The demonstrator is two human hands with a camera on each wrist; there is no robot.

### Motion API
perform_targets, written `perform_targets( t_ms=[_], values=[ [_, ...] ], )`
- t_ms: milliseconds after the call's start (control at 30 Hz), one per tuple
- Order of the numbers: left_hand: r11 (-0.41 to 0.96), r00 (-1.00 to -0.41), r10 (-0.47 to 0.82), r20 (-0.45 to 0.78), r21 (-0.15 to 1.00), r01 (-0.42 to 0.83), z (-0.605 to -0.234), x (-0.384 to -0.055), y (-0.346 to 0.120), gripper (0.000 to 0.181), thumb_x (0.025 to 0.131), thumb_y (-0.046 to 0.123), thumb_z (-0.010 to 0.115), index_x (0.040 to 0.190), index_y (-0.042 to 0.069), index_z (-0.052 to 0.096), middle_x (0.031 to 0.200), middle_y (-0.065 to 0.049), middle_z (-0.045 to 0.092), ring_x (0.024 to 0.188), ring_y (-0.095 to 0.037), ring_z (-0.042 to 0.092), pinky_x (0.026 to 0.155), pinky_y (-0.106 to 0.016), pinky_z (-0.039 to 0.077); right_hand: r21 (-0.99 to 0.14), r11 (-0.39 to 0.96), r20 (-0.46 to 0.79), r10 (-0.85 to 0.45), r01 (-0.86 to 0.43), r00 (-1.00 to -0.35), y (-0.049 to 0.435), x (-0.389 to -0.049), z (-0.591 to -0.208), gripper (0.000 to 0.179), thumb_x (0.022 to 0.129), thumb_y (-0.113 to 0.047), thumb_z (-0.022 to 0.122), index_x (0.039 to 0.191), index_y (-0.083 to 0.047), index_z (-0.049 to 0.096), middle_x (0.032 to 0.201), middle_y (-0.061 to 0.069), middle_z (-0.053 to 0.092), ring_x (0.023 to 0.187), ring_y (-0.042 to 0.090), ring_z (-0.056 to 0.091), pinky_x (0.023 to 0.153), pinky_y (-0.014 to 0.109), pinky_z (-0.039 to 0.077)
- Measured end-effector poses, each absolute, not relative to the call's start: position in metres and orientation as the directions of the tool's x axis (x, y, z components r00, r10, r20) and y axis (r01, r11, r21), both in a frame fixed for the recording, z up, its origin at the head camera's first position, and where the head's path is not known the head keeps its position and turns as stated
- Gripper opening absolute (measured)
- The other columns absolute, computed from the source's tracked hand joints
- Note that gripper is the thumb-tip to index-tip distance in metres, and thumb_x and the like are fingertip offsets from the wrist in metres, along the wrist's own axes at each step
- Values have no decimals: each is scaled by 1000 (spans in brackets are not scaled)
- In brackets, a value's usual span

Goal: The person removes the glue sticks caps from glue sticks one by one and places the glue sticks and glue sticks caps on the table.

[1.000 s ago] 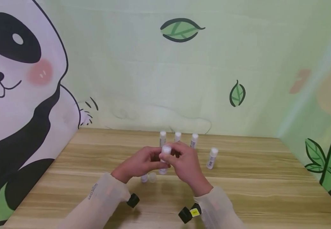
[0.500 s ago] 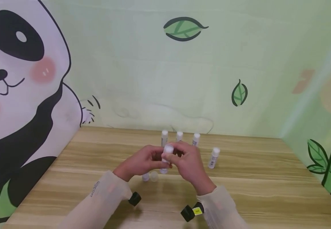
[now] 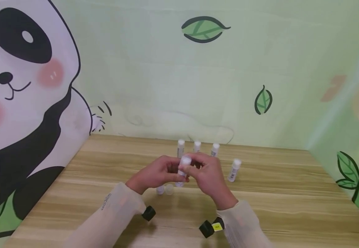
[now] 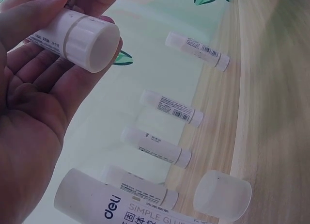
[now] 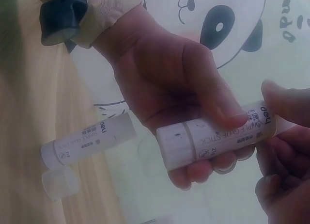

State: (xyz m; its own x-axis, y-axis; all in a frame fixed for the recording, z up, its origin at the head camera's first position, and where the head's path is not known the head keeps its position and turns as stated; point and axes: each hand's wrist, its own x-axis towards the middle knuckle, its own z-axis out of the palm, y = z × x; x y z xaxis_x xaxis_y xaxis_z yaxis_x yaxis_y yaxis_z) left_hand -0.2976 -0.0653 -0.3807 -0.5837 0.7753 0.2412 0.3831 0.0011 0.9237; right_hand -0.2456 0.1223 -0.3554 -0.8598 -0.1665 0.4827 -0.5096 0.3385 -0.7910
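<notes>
A white glue stick (image 3: 185,162) is held upright between both hands above the table. My left hand (image 3: 156,174) grips its lower body, with the thumb (image 5: 223,105) along the label in the right wrist view. My right hand (image 3: 208,175) pinches the upper end of the stick; its fingers there are partly hidden in the right wrist view. Just below the left hand, another glue stick (image 3: 160,190) stands on the table, its top hidden in the head view. A loose translucent cap (image 3: 168,189) lies beside its base.
Behind the hands stand three glue sticks (image 3: 181,148) in a row, partly hidden. One more glue stick (image 3: 234,170) stands to their right. The wooden table (image 3: 291,206) ends at a panda-printed backdrop (image 3: 154,86).
The head view has shifted slightly, so everything sits a little farther right in it. Both hands keep their hold on the glue stick with almost no visible movement.
</notes>
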Motion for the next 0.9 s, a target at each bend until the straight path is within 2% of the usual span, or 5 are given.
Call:
perform_targets(
  t_ms=[300,900],
  values=[
    [2,-593,775,218,938,346,-382,-297,-66,32,93,10,64,122,0,61,114,-20,68,99,-24,70,87,-37,56,-793,345,473,-170,-502,-865,123,-246,-354,18,81,-20,78,97,-12,75,80,5,67,69,15,52,60,25,42],
    [-21,-583,784,213,948,318,-382,-299,-68,34,92,7,64,124,-1,60,115,-21,67,99,-25,69,89,-38,55,-791,335,477,-185,-512,-859,121,-245,-353,18,81,-19,78,97,-9,75,77,6,64,69,15,50,59,23,39]
  ],
)
